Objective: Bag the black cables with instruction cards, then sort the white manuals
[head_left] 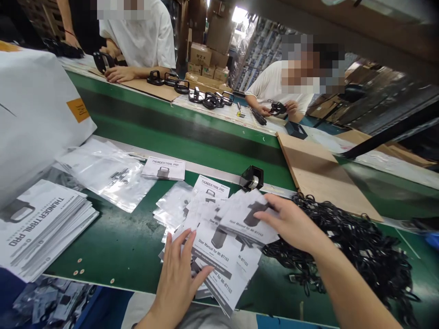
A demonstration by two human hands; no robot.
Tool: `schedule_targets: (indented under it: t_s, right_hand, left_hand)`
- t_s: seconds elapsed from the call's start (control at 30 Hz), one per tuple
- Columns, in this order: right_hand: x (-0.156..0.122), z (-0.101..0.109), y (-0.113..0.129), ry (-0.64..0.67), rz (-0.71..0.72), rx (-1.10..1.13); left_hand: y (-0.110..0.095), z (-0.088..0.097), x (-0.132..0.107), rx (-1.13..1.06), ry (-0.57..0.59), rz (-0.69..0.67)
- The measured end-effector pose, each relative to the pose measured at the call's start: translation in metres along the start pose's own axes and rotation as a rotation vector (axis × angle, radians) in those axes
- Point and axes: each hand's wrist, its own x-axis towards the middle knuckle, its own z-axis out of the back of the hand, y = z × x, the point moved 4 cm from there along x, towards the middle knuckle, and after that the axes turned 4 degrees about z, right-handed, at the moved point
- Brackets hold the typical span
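Note:
In front of me on the green bench lies a loose, overlapping pile of printed user manuals (212, 246). My left hand (180, 269) rests at the pile's left edge, fingers spread, fingertips touching the paper. Above the pile's right side, my right hand (291, 219) pinches a fanned bunch of user manuals (245, 221) between thumb and fingers. Small clear plastic bags (171, 205) lie beside the pile on the left. Just behind it is a "Thunder Trail Pro" leaflet (212, 185), partly covered by the manuals.
A tangled heap of black cables (343, 256) lies right. Left are a tall leaflet stack (48, 228), larger clear bags (113, 176) and a white sack (37, 100). Behind sit a small leaflet stack (163, 169) and a black tape dispenser (252, 177). People work across the raised divider (171, 123).

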Motion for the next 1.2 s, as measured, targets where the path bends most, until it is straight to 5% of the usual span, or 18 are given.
schedule_targets:
  t_s: [0.17, 0.33, 0.6, 0.77, 1.0, 1.1, 1.2]
  right_hand:
    - [-0.019, 0.013, -0.021, -0.032, -0.091, 0.348]
    - [-0.027, -0.027, -0.015, 0.149, -0.103, 0.462]
    - [-0.027, -0.095, 0.002, 0.102, -0.15, -0.037]
    - [-0.034, -0.09, 0.004, -0.056, -0.074, 0.066]
    - [-0.049, -0.027, -0.066, -0.199, -0.302, 0.814]
    - [-0.062, -0.034, -0.066, -0.031, -0.319, 0.889]
    - [-0.073, -0.07, -0.046, 0.159, -0.316, 0.743]
  left_hand:
    - [-0.005, 0.005, 0.003, 0.015, -0.072, -0.075]
    - [-0.008, 0.008, 0.005, -0.005, -0.104, -0.115]
    - [-0.008, 0.004, 0.003, 0.021, -0.017, -0.151]
    - [-0.009, 0.004, 0.006, 0.053, -0.034, -0.183]
    - [-0.01, 0.004, 0.009, 0.107, -0.1, -0.202]
    - [-0.01, 0.003, 0.008, 0.118, -0.097, -0.193]
    - [-0.011, 0.002, 0.008, 0.119, -0.057, -0.202]
